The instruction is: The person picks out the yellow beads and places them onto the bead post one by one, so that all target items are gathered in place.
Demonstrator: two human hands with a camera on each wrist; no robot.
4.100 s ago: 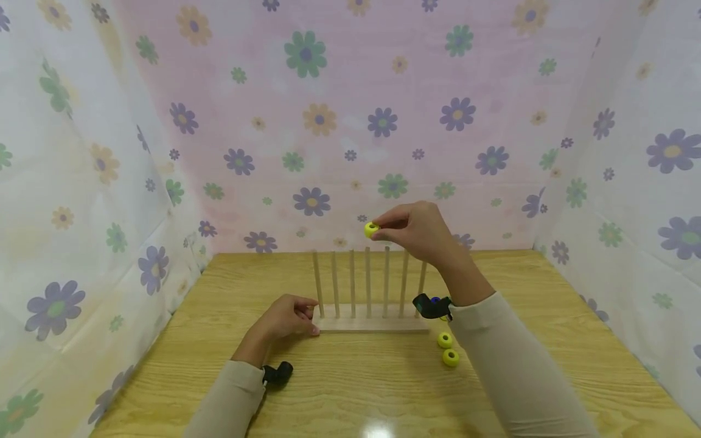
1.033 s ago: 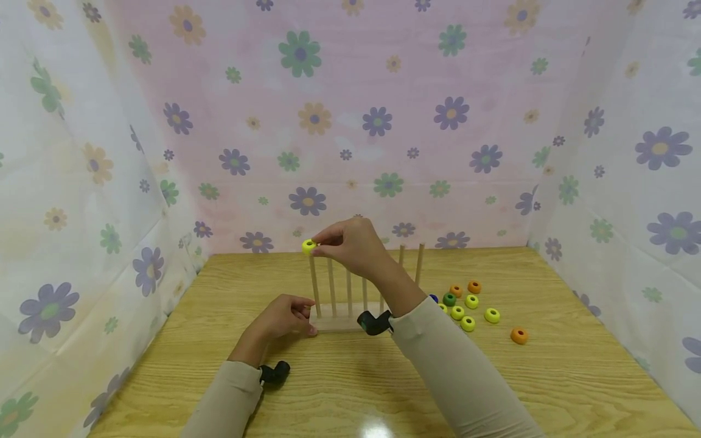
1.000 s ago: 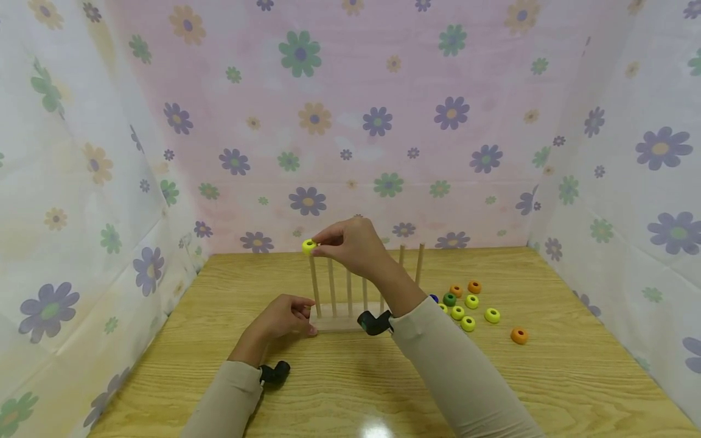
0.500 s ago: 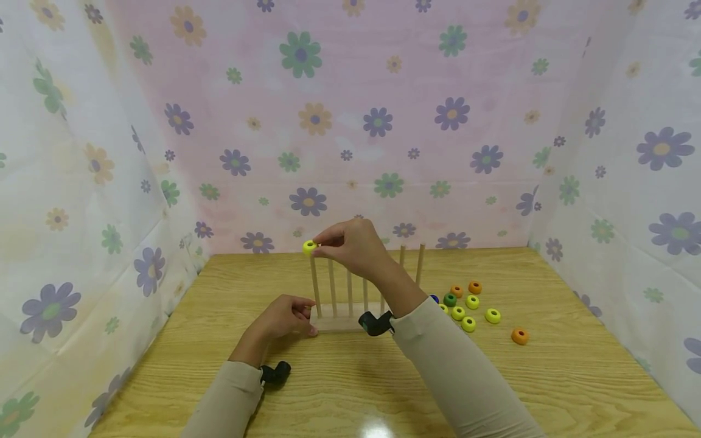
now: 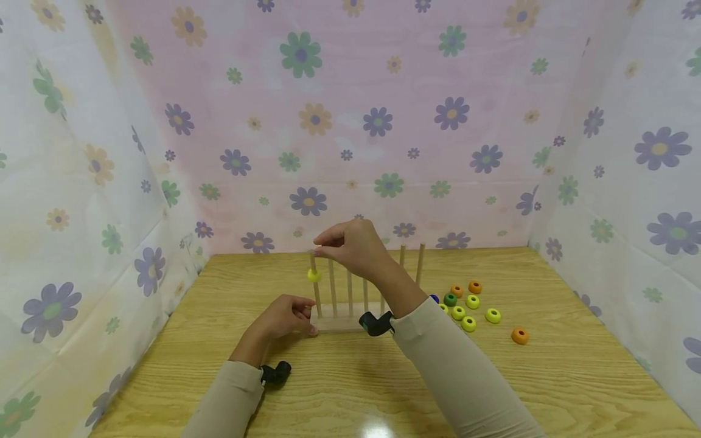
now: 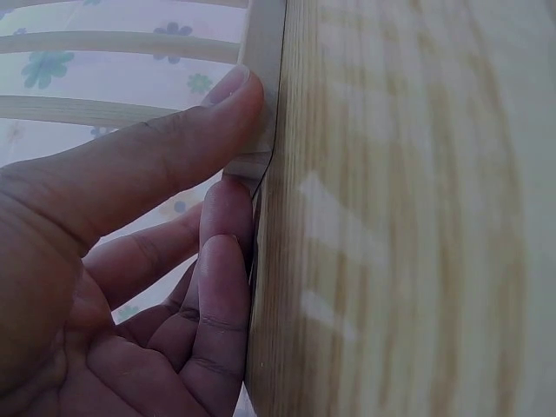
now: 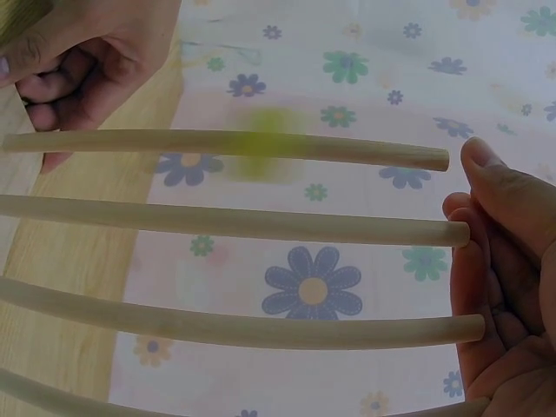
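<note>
A wooden peg stand has a row of upright pegs. My left hand grips the left end of its base; in the left wrist view the thumb lies on the base edge, with fingertips at the corner. A yellow bead is threaded on the leftmost peg, partway down, and looks like a blurred streak in the right wrist view. My right hand is at the top of that peg, thumb and fingers apart, holding nothing. It and its forearm hide parts of the middle pegs and the base.
Right of the stand, loose beads lie on the wooden table: several yellow ones, orange ones, a green bead and a partly hidden blue bead. Flowered cloth encloses the table at the back and sides.
My right hand carried the yellow bead left to the leftmost peg and let go of it. The bead has dropped partway down the peg. My left hand keeps its grip on the base.
</note>
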